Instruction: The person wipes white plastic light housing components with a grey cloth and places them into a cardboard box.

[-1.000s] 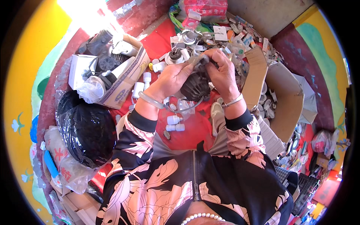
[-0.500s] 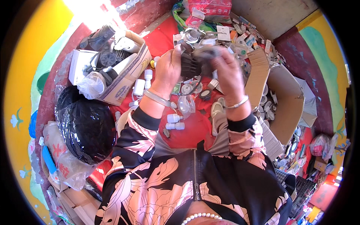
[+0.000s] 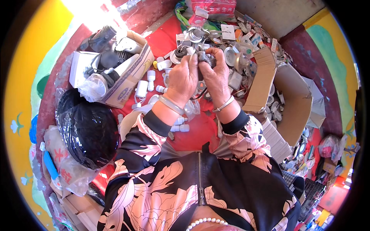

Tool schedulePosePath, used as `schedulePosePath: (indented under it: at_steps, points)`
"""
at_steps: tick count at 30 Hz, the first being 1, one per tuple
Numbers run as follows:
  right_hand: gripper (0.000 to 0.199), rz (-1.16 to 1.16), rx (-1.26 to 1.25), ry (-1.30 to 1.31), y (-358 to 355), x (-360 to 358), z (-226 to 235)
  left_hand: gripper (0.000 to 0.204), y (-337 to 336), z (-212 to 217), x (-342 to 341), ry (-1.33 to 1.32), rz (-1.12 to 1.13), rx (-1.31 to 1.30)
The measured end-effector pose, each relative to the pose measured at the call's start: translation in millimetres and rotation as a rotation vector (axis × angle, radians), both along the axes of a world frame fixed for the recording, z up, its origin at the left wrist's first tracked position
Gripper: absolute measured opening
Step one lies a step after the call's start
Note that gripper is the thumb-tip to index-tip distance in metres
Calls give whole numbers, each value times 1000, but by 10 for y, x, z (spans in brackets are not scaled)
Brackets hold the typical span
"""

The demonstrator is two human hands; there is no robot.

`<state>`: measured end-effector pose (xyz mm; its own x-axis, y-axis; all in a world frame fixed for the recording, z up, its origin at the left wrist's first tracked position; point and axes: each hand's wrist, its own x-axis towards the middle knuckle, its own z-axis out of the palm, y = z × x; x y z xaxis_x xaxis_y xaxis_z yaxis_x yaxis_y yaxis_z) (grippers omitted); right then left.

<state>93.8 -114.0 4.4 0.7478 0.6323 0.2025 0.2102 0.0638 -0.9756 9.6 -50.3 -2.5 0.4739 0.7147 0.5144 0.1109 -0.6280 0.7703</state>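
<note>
1. Plainly, in the head view, an open cardboard box (image 3: pixel 131 87) stands at the person's left, holding a white carton (image 3: pixel 80 69), dark fittings (image 3: pixel 109 59) and a bundle in clear plastic (image 3: pixel 92 90).
2. At the right, a second open box (image 3: pixel 296 109) has white round fittings (image 3: pixel 274 109) lying in it. A bulky black plastic bag (image 3: pixel 90 133) rests below the left box.
3. The right hand (image 3: pixel 216 79) has its grip closed, thumb and fingers bent around a grey cloth-like piece (image 3: pixel 207 57). That piece sits high between the hands, above the heap of small fittings at the far end of the red sheet (image 3: pixel 192 139).
4. The left hand (image 3: pixel 181 81) is curled just beside it, thumb drawn in near the fingers; whether that grip has hold of anything I cannot tell.
5. A dark cord (image 3: pixel 200 93) shows between the wrists, its upper end hidden by the hands. The grey piece is partly covered by the fingers, the black bag's contents are hidden, and a pink-red bag (image 3: pixel 216 10) is cut off at the top edge.
</note>
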Motion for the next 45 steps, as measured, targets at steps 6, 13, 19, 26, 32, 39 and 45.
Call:
schedulePosePath:
  at_steps: [6, 13, 19, 26, 32, 39, 45]
  points:
    - [35, 303, 124, 281, -54, 49, 220, 33, 87, -10, -46, 11, 20, -27]
    - [27, 310, 333, 664, -48, 202, 119, 38, 180, -29, -33, -97, 21, -151]
    - [23, 62, 479, 921, -82, 584, 15, 43, 297, 2, -81, -150, -30, -387]
    - [38, 159, -8, -875, -37, 138, 221, 34, 134, 12, -24, -183, -69, -332]
    - [39, 38, -89, -122, -29, -53, 196, 27, -12, 23, -45, -164, -86, -161]
    - [37, 12, -79, -158, -56, 20, 120, 27, -53, 3, -3, -180, -78, -135]
    - [29, 196, 135, 97, -43, 133, 142, 32, 121, -102, 7, -232, -35, -235]
